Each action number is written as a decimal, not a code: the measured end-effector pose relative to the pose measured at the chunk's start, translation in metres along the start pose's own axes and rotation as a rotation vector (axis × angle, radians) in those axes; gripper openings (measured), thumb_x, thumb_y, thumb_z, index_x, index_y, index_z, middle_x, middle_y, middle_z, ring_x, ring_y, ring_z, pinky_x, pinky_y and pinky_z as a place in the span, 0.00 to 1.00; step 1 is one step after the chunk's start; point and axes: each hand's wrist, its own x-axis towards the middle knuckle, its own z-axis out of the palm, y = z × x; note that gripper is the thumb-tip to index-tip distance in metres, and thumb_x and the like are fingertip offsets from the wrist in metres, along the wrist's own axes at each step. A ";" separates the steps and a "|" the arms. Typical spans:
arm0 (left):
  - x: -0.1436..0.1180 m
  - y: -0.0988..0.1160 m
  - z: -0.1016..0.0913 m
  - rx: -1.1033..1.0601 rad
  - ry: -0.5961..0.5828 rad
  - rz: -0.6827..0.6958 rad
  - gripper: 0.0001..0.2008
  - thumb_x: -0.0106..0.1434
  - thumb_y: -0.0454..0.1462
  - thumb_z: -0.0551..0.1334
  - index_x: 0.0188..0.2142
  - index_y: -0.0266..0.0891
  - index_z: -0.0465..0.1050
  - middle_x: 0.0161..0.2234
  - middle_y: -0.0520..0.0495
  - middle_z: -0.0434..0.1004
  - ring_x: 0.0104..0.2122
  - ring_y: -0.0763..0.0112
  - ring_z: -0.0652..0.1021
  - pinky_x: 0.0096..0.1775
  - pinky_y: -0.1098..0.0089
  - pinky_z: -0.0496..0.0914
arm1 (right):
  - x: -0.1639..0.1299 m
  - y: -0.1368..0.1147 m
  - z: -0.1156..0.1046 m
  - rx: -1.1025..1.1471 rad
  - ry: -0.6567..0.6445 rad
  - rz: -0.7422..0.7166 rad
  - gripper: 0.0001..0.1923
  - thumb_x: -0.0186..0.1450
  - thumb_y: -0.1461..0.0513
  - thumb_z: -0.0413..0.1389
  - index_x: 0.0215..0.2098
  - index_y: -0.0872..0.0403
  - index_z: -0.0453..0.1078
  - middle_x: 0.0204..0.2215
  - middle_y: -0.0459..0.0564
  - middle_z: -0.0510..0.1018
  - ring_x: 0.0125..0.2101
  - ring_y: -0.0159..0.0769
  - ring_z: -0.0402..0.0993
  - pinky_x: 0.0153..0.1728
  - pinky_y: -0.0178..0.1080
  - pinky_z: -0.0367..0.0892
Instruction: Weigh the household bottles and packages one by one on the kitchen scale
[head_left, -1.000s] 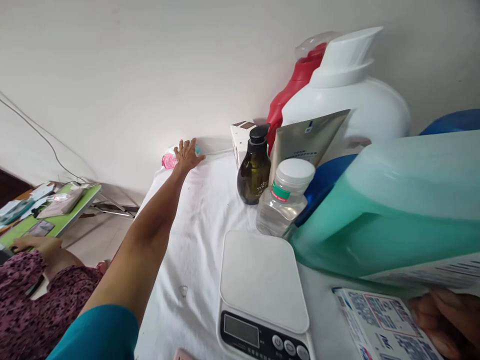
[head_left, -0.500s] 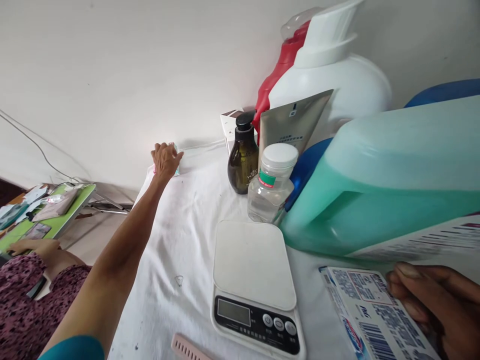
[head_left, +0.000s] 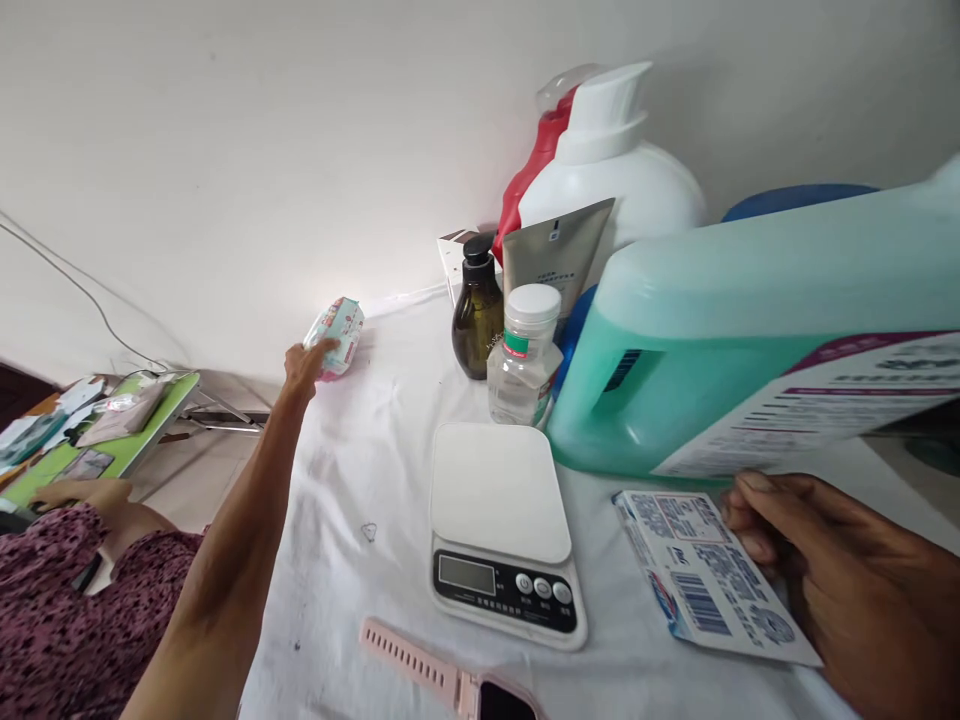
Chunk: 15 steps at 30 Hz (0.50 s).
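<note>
My left hand (head_left: 304, 362) reaches far across the white cloth (head_left: 375, 470) and grips a small pastel wipes packet (head_left: 335, 335), lifted and tilted near the wall. My right hand (head_left: 832, 580) holds the right end of a flat white and blue printed box (head_left: 701, 580) lying on the cloth. A white kitchen scale (head_left: 501, 530) sits between my hands with nothing on its platform.
Behind the scale stand a clear jar with a white lid (head_left: 525, 356), a dark pump bottle (head_left: 477, 320), a grey tube (head_left: 555, 250), white (head_left: 607, 170) and red (head_left: 534, 170) detergent bottles and a big teal jug (head_left: 750, 330). A pink watch (head_left: 450, 685) lies near. Another person's hand (head_left: 75, 495) rests at left.
My left hand closed on the wipes packet by the wall, lifted it and drew it back towards me. My right hand with the box came further into view.
</note>
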 end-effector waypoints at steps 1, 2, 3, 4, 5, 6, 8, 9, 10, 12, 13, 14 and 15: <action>-0.015 -0.007 -0.009 -0.057 -0.045 0.005 0.28 0.47 0.51 0.71 0.42 0.35 0.75 0.38 0.38 0.80 0.39 0.51 0.81 0.37 0.58 0.75 | -0.003 -0.005 0.002 0.032 0.008 0.025 0.21 0.54 0.45 0.70 0.20 0.50 0.72 0.17 0.45 0.67 0.19 0.31 0.62 0.17 0.32 0.60; -0.031 -0.013 -0.019 -0.109 -0.093 0.019 0.29 0.47 0.52 0.70 0.43 0.34 0.76 0.37 0.40 0.80 0.36 0.56 0.80 0.35 0.60 0.74 | -0.006 -0.010 0.004 0.064 0.014 0.050 0.21 0.52 0.46 0.72 0.20 0.51 0.72 0.17 0.45 0.67 0.20 0.30 0.62 0.17 0.30 0.58; -0.049 -0.019 -0.028 -0.155 -0.138 0.043 0.31 0.47 0.53 0.70 0.45 0.34 0.77 0.37 0.42 0.80 0.35 0.59 0.80 0.35 0.62 0.74 | -0.008 -0.012 0.005 0.094 0.017 0.068 0.21 0.50 0.47 0.73 0.20 0.51 0.72 0.16 0.44 0.66 0.19 0.28 0.61 0.16 0.29 0.57; -0.069 -0.023 -0.037 -0.195 -0.182 0.069 0.32 0.47 0.53 0.71 0.46 0.34 0.77 0.38 0.43 0.81 0.34 0.61 0.80 0.36 0.63 0.74 | -0.009 -0.014 0.006 0.123 0.012 0.077 0.22 0.49 0.47 0.74 0.20 0.52 0.72 0.16 0.44 0.66 0.19 0.27 0.60 0.16 0.28 0.55; -0.089 -0.026 -0.046 -0.239 -0.232 0.103 0.33 0.47 0.53 0.73 0.47 0.35 0.78 0.39 0.44 0.81 0.35 0.62 0.79 0.36 0.65 0.73 | -0.009 -0.014 0.007 0.156 0.002 0.081 0.22 0.47 0.48 0.75 0.20 0.52 0.72 0.16 0.43 0.65 0.19 0.26 0.58 0.15 0.27 0.54; -0.109 -0.027 -0.054 -0.288 -0.288 0.147 0.32 0.48 0.52 0.74 0.48 0.35 0.79 0.40 0.44 0.82 0.35 0.62 0.79 0.37 0.65 0.73 | -0.008 -0.013 0.008 0.194 -0.002 0.079 0.22 0.46 0.49 0.75 0.20 0.53 0.72 0.16 0.43 0.65 0.19 0.25 0.58 0.15 0.27 0.53; -0.147 -0.022 -0.067 -0.296 -0.387 0.227 0.29 0.51 0.50 0.75 0.48 0.37 0.79 0.39 0.46 0.82 0.36 0.62 0.79 0.37 0.66 0.71 | -0.006 -0.008 0.009 0.263 -0.012 0.069 0.21 0.45 0.51 0.75 0.20 0.53 0.72 0.17 0.43 0.67 0.19 0.24 0.58 0.15 0.26 0.54; -0.164 -0.017 -0.072 -0.259 -0.426 0.260 0.28 0.52 0.49 0.76 0.48 0.38 0.79 0.39 0.47 0.82 0.36 0.62 0.79 0.36 0.67 0.71 | -0.005 -0.005 0.010 0.290 -0.020 0.060 0.20 0.45 0.52 0.75 0.20 0.53 0.72 0.18 0.43 0.68 0.19 0.24 0.58 0.16 0.26 0.54; -0.180 -0.011 -0.074 -0.209 -0.476 0.291 0.27 0.53 0.48 0.76 0.48 0.39 0.79 0.39 0.48 0.81 0.37 0.62 0.78 0.36 0.67 0.70 | -0.004 -0.003 0.010 0.309 -0.028 0.047 0.20 0.46 0.52 0.75 0.20 0.54 0.72 0.19 0.43 0.69 0.19 0.23 0.59 0.16 0.26 0.54; -0.205 0.002 -0.072 -0.127 -0.573 0.354 0.25 0.53 0.47 0.76 0.48 0.39 0.78 0.39 0.49 0.80 0.38 0.62 0.78 0.37 0.67 0.70 | -0.002 0.000 0.009 0.323 -0.045 0.018 0.18 0.48 0.53 0.74 0.21 0.54 0.72 0.19 0.43 0.69 0.19 0.23 0.58 0.16 0.26 0.54; -0.214 0.008 -0.069 -0.095 -0.620 0.391 0.25 0.53 0.46 0.76 0.48 0.40 0.78 0.39 0.50 0.80 0.39 0.62 0.77 0.38 0.66 0.70 | -0.003 0.000 0.009 0.323 -0.053 0.007 0.18 0.49 0.53 0.74 0.21 0.54 0.72 0.19 0.43 0.69 0.19 0.23 0.58 0.16 0.26 0.54; -0.220 0.013 -0.064 -0.070 -0.657 0.432 0.25 0.54 0.46 0.76 0.49 0.40 0.77 0.40 0.49 0.80 0.39 0.61 0.77 0.39 0.66 0.70 | -0.003 0.000 0.009 0.319 -0.061 -0.001 0.18 0.49 0.53 0.73 0.21 0.54 0.72 0.19 0.43 0.69 0.19 0.23 0.58 0.16 0.26 0.54; -0.225 0.017 -0.058 -0.045 -0.687 0.480 0.26 0.54 0.45 0.76 0.50 0.41 0.76 0.41 0.49 0.80 0.40 0.60 0.77 0.40 0.65 0.70 | -0.004 -0.001 0.008 0.315 -0.069 -0.002 0.18 0.50 0.53 0.73 0.21 0.54 0.72 0.19 0.43 0.69 0.19 0.23 0.58 0.16 0.27 0.54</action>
